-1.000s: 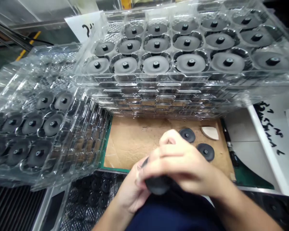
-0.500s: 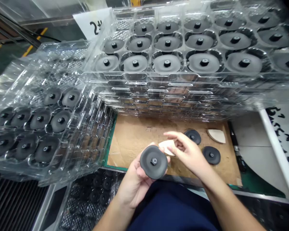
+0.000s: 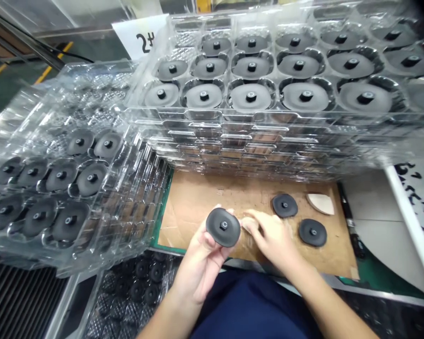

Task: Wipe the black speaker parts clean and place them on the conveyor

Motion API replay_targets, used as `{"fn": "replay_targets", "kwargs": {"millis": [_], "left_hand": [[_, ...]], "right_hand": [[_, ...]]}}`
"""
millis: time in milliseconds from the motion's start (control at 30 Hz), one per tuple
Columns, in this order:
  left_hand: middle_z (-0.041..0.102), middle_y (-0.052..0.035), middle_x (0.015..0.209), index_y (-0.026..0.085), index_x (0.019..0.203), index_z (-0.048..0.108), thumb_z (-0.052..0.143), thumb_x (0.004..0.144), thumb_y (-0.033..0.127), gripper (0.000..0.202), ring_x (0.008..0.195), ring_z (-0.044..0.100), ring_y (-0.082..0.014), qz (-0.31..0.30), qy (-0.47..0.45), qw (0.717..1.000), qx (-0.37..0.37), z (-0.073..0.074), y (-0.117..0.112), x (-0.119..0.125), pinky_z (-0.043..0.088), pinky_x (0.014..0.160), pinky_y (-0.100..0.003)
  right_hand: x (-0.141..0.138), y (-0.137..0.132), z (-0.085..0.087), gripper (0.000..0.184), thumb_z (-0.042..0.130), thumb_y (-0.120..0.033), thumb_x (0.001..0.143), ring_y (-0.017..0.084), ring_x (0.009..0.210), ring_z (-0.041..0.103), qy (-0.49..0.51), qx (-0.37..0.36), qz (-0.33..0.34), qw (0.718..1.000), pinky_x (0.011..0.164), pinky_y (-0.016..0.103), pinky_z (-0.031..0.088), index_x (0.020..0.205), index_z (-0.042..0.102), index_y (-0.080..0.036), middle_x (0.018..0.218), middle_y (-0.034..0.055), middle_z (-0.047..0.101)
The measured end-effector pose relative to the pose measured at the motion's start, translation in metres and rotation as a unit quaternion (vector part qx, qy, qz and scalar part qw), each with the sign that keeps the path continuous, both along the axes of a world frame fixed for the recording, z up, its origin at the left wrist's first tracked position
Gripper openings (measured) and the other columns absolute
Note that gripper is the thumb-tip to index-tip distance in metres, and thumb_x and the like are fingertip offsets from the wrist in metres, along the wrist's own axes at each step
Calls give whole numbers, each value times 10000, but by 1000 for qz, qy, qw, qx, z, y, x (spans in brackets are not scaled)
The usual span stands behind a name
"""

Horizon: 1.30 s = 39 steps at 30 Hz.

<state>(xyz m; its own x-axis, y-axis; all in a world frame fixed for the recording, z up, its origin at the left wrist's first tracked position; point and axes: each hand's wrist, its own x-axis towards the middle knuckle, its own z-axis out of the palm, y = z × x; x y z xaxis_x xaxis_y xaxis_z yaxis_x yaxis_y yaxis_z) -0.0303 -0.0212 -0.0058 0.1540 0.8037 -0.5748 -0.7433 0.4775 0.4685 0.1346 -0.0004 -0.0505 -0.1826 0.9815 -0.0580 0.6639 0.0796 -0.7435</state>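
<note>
My left hand (image 3: 202,261) grips a black rounded disc (image 3: 215,230) by its edge, with the short post at the disc's centre facing up. Just to the right, my right hand (image 3: 273,239) pinches a cream-coloured pad (image 3: 248,224) beside the disc's rim. The pad is blurred and partly covered by my fingers; whether it touches the disc I cannot tell. Two similar items, an upper black disc (image 3: 279,206) and a lower black disc (image 3: 307,231), lie on the cardboard (image 3: 194,197) right of my right hand. Near them rests a cream wedge-shaped piece (image 3: 321,204).
A tall stack of clear plastic trays (image 3: 229,127) holding rows of black discs stands behind the cardboard. Another tray stack (image 3: 127,212) rises at the left. A white sign (image 3: 134,37) stands at the back, and a dark pen-like item (image 3: 349,219) lies at the right.
The disc in my left hand has tilted and shifted slightly up. The pad in my right hand has turned and lies lower, close to the disc's right edge.
</note>
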Motion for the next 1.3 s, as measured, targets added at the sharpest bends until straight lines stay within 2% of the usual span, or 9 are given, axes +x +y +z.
{"fn": "replay_targets", "kwargs": {"millis": [133, 267, 333, 467, 633, 800, 933, 1100, 1300], "left_hand": [[674, -79, 1137, 211, 1145, 629, 781, 650, 303, 526, 1034, 618, -193, 3, 20, 1000, -1, 3, 0, 8, 501, 881, -265], [680, -61, 1115, 230, 1115, 641, 777, 653, 270, 483, 995, 633, -202, -13, 55, 998, -12, 7, -2, 10, 514, 848, -269], [685, -55, 1097, 228, 1085, 654, 790, 630, 276, 477, 961, 642, -201, -9, 63, 998, -7, 7, -2, 10, 522, 825, -270], [715, -52, 979, 208, 1015, 684, 797, 618, 256, 416, 938, 649, -205, -26, 55, 998, -7, 9, -2, 10, 504, 861, -288], [713, -18, 1024, 262, 1020, 684, 824, 552, 159, 500, 955, 644, -189, -12, 71, 997, -16, 14, -1, 10, 500, 835, -247], [721, -31, 932, 229, 970, 699, 847, 531, 266, 464, 902, 657, -205, -32, 66, 997, 0, 18, 1, 12, 498, 868, -301], [698, -36, 1077, 268, 1059, 671, 858, 506, 290, 585, 999, 634, -231, -17, 84, 996, 5, 18, 1, 12, 476, 920, -319], [720, -56, 973, 220, 1006, 689, 836, 554, 262, 477, 994, 637, -249, -56, 67, 996, 8, 19, 2, 17, 446, 961, -357], [701, -16, 1061, 276, 1003, 698, 874, 445, 329, 588, 951, 639, -199, -29, 54, 998, 23, 24, 1, 15, 483, 866, -265]], "right_hand": [[-13, 8, 59, 256, 458, -240, 920, 185, 941, 628, 86, 94, -3, 992, 815, 335, 477, 1135, 587, -192, 1064, 66, 685], [-26, 5, 94, 220, 458, -132, 902, 153, 840, 638, 145, 72, 127, 979, 741, 284, 483, 1041, 619, -188, 967, 32, 708], [-28, 7, 96, 202, 466, -125, 898, 151, 783, 635, 119, 41, 164, 978, 704, 276, 476, 991, 635, -183, 905, 22, 708], [-27, 7, 93, 246, 408, -124, 907, 196, 786, 613, 96, 166, 98, 977, 702, 337, 455, 1056, 602, -98, 928, 104, 694], [-22, 3, 97, 201, 448, -105, 897, 141, 746, 609, 139, 76, 176, 972, 693, 273, 464, 1004, 604, -174, 885, 28, 701], [-21, 0, 99, 247, 414, -110, 900, 193, 802, 607, 116, 175, 92, 973, 712, 333, 458, 1086, 574, -82, 951, 109, 690], [-18, 1, 100, 207, 443, -102, 893, 142, 769, 616, 138, 86, 159, 974, 691, 269, 459, 1017, 595, -168, 897, 20, 695], [-19, 7, 101, 236, 404, -103, 899, 191, 785, 599, 100, 183, 85, 974, 692, 330, 436, 1044, 589, -79, 940, 99, 683], [6, -7, 105, 194, 462, -85, 877, 130, 721, 577, 91, 64, 159, 981, 681, 264, 411, 996, 595, -162, 859, 5, 678]]}}
